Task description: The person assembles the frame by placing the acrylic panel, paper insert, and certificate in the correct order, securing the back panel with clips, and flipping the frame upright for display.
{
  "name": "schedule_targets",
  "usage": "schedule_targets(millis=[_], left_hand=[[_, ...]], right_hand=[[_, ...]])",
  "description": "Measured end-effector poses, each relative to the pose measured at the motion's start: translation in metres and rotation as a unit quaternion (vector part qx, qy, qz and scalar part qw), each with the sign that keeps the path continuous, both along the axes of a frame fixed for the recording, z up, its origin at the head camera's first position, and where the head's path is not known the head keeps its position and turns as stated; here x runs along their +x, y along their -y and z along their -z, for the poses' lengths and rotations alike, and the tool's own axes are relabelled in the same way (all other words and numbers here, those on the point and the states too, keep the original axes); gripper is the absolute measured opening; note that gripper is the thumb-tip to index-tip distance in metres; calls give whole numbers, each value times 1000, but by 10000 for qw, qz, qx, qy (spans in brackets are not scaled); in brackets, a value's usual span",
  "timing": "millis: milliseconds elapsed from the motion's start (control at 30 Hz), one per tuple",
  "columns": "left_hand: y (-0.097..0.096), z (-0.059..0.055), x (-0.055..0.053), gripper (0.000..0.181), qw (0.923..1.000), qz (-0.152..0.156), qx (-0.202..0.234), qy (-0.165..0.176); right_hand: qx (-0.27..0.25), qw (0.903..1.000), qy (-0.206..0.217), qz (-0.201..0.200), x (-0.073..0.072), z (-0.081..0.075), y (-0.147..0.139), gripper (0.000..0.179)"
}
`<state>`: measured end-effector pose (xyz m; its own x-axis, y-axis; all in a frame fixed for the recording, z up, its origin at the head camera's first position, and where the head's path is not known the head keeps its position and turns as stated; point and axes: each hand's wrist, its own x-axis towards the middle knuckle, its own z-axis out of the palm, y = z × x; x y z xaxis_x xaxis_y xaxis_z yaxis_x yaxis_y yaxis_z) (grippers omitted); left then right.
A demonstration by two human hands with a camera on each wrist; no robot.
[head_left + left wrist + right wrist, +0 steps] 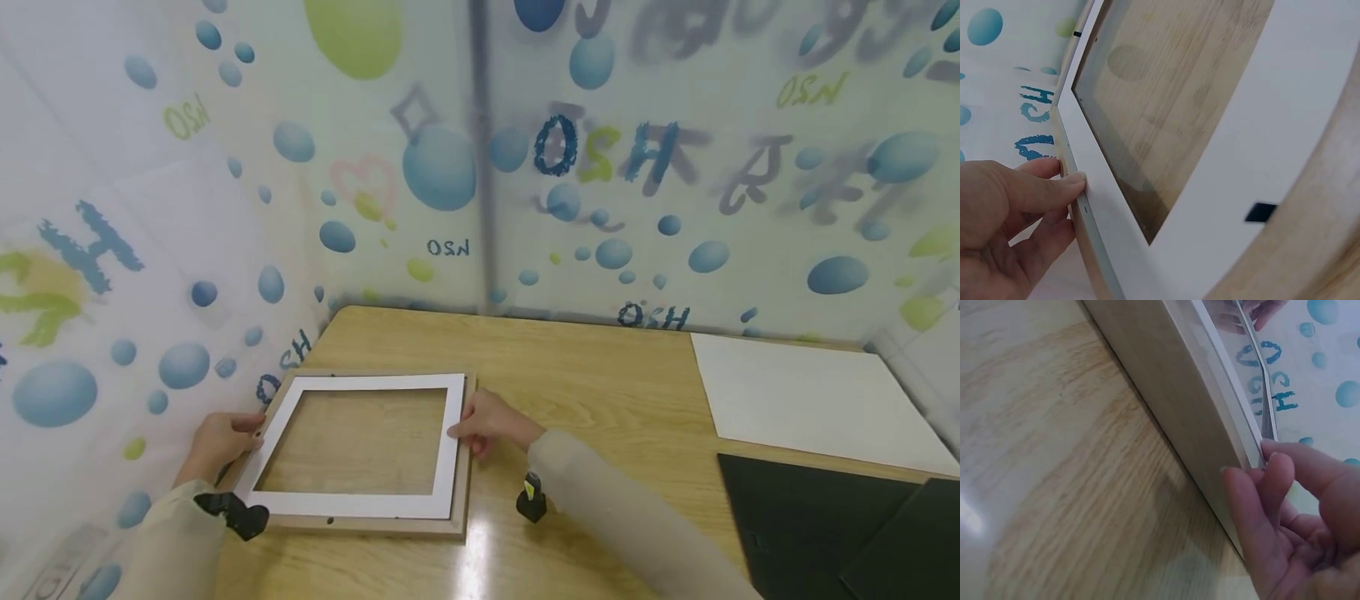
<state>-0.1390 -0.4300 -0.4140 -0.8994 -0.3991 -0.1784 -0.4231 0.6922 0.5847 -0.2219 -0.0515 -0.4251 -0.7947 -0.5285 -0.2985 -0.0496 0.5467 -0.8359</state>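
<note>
A light wooden picture frame [459,527] lies on the table, with a white mat board [352,504] set over it; wood grain shows through the mat's window. At the left side my left hand [219,442] grips the frame's edge, a fingertip overlapping the mat's border. The left wrist view shows that hand [1016,212] with its other fingers against the frame's outer side. On the opposite side my right hand [491,423] pinches the mat's right edge between thumb and finger. Seen from the right wrist, the fingertips [1266,453] sit right at the frame's top edge.
A white sheet [817,400] lies at the back right of the wooden table [600,375]. In front of it are black panels [810,525], one overlapping another. A patterned curtain [510,233] stands close behind, and the left side borders the frame. Dark tabs [1261,212] stick out near the frame's rim.
</note>
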Motion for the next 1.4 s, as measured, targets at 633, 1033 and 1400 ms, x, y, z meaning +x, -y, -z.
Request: schedule_targets(millis=[633,1033,1400], left_hand=[[1,-2,1,46,9999,62,62,51],[4,3,0,45,9999,121,27,52],[6,3,0,45,9997,245,-75,0]], right_hand=[[-85,9996,-220,162,-1,7,0,22],[-469,9984,-223,-217,0,5,-30,15],[-104,9995,-260,-140,-2,0,-86,14]])
